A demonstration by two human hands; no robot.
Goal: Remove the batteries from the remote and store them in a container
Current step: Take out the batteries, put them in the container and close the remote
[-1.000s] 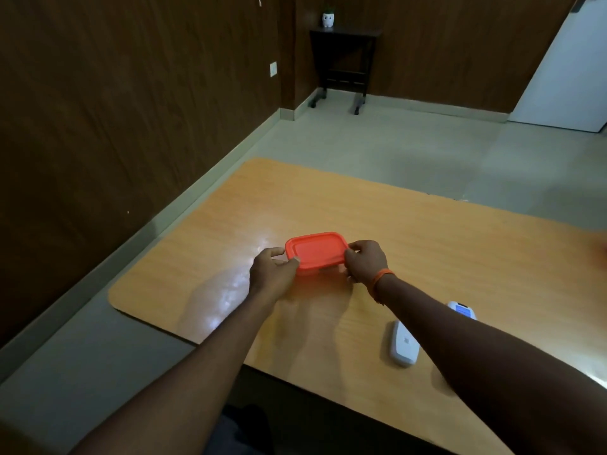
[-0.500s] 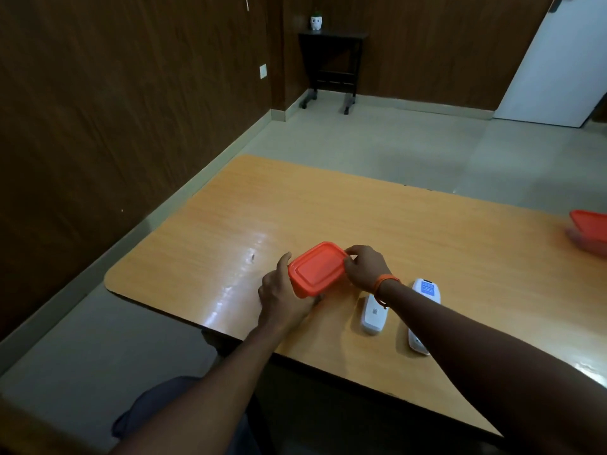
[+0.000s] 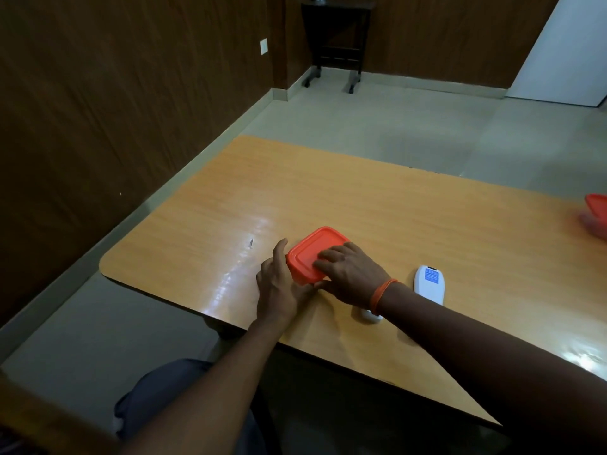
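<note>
A small container with an orange lid (image 3: 312,252) sits on the wooden table (image 3: 410,218), near its front edge. My left hand (image 3: 279,284) grips the container's left and near side. My right hand (image 3: 353,274) rests on the lid with its fingers spread over the near right corner, and an orange band circles that wrist. A white remote (image 3: 429,284) lies face down just right of my right wrist, with a blue label on its back. A second white piece (image 3: 371,316) peeks out under my right wrist, mostly hidden. No batteries are visible.
Another orange-lidded container (image 3: 598,208) sits at the table's far right edge, blurred, with something pinkish under it. A small scrap (image 3: 251,242) lies on the table left of my hands. A dark side table (image 3: 335,41) stands against the far wall.
My right hand has moved from the lid's right edge onto its top. The container has turned and come nearer to me. The view has tilted down.
</note>
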